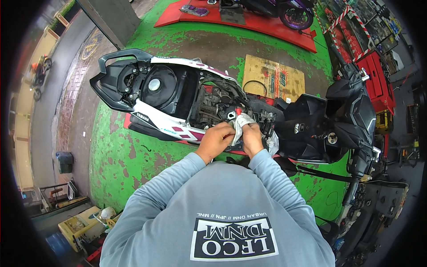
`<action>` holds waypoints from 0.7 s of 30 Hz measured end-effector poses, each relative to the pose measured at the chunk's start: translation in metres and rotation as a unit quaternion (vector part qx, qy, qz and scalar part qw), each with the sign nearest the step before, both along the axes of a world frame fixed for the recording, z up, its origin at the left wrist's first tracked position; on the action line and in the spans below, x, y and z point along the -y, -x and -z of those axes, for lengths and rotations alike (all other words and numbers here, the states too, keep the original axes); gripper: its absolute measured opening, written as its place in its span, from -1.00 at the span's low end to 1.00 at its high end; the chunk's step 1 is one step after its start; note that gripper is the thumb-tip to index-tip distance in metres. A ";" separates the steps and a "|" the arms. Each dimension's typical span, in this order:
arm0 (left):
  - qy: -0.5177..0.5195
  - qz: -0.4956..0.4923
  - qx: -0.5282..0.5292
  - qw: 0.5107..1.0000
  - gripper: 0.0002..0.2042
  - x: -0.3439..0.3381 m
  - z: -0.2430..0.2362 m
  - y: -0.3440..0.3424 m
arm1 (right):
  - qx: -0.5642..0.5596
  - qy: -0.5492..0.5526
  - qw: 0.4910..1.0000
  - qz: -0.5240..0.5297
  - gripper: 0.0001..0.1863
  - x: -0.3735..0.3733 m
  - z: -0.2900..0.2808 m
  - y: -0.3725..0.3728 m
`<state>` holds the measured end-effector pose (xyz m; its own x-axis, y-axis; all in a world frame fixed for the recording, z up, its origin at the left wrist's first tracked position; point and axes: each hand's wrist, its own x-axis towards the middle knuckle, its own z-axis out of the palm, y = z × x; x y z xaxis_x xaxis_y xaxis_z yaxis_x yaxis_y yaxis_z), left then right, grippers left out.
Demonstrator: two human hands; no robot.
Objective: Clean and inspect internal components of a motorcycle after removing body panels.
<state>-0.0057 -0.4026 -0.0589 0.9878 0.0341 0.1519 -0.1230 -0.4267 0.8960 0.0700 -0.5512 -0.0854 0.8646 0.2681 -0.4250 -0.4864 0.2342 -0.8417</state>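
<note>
A scooter with its seat off lies across in front of me, its white and maroon side panel [167,127] toward my left. Over its exposed engine bay [209,107] both my hands meet at a white cloth [240,122]. My right hand [251,139] is closed round the cloth, and a small red piece [238,111] pokes out at its top; what it belongs to is hidden. Pinched fingers of my left hand [216,139] press against the cloth's left edge. A second white rag [272,145] sits on the scooter just right of my right hand.
Beyond the scooter lies a cardboard sheet [289,78] with a black belt loop [255,87] on it. A red platform [213,22] carries another motorcycle. The handlebar end [351,111] is at right, near a red tool cabinet [378,80]. The green floor [115,155] is worn.
</note>
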 end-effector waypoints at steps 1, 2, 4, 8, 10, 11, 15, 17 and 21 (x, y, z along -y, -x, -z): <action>-0.009 0.006 -0.006 1.000 -0.88 0.000 0.000 0.000 | 0.006 0.037 0.999 -0.013 -0.77 0.001 0.003 -0.001; -0.018 0.013 -0.012 1.000 -0.88 0.001 0.001 0.000 | 0.004 0.075 0.997 -0.033 -0.77 0.002 0.005 -0.002; -0.022 -0.006 0.015 1.000 -0.88 0.000 0.004 0.002 | 0.017 0.098 0.994 -0.046 -0.76 0.005 0.007 -0.002; -0.013 -0.042 0.027 0.999 -0.87 -0.006 0.008 0.004 | 0.022 -0.062 0.996 -0.063 -0.71 0.014 0.003 0.008; -0.008 -0.045 0.031 0.998 -0.87 -0.008 0.008 0.005 | -0.016 -0.153 0.984 -0.089 -0.63 0.020 -0.001 0.012; -0.004 -0.048 0.032 0.998 -0.88 -0.008 0.008 0.005 | -0.022 -0.159 0.983 -0.086 -0.62 0.020 -0.002 0.014; -0.013 -0.031 0.030 0.999 -0.87 -0.008 0.007 0.005 | -0.019 -0.137 0.990 -0.030 -0.69 0.018 0.003 0.015; -0.028 -0.013 0.034 0.999 -0.87 -0.006 0.007 0.005 | -0.012 -0.097 0.995 0.003 -0.74 0.015 0.010 0.014; -0.018 0.003 0.047 0.999 -0.87 -0.001 0.006 0.004 | -0.006 -0.031 0.999 0.030 -0.77 0.013 0.024 0.011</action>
<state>-0.0101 -0.4013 -0.0653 0.9691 0.0214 0.2457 -0.2091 -0.4568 0.8646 0.0590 -0.5638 -0.1098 0.8751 0.2413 -0.4196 -0.4795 0.3145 -0.8192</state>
